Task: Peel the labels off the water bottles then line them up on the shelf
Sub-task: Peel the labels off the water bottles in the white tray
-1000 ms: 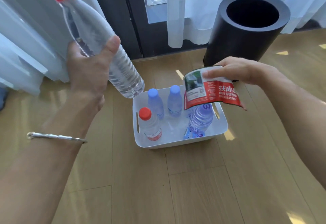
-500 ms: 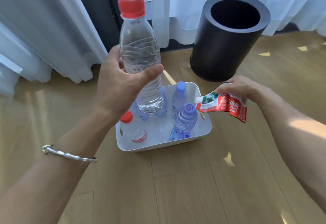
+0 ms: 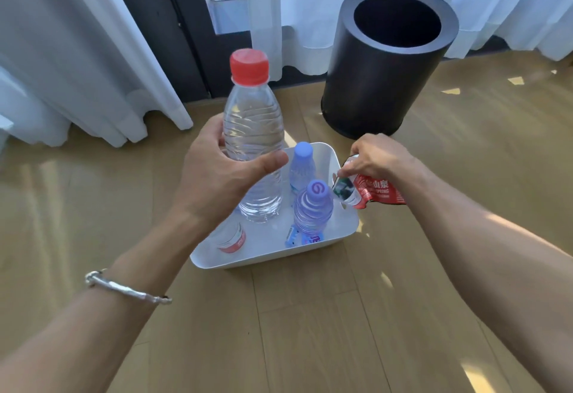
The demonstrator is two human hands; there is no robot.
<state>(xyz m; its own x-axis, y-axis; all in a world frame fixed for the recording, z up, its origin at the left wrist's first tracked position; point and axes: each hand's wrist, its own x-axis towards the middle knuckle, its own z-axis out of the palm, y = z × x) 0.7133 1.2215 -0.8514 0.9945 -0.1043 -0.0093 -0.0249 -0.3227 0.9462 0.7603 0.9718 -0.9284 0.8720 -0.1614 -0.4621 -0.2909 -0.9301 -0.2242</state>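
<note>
My left hand [image 3: 217,175] grips a clear, label-free water bottle with a red cap [image 3: 252,132], held upright above the white bin [image 3: 279,256]. My right hand [image 3: 376,157] pinches a crumpled red and white label [image 3: 369,192] just over the bin's right rim. Inside the bin stand two blue-capped bottles [image 3: 311,210] [image 3: 302,166], the nearer one with a blue label at its base. A third bottle with a red label [image 3: 231,239] is partly hidden under my left wrist.
A tall black cylindrical bin [image 3: 381,82] with an open top stands on the wooden floor behind the white bin, to the right. White curtains [image 3: 77,51] and a dark window frame line the back. No shelf is in view.
My left hand swung the bare bottle from tilted at upper left to upright over the bin. My right hand dropped lower and crumpled the peeled label.
</note>
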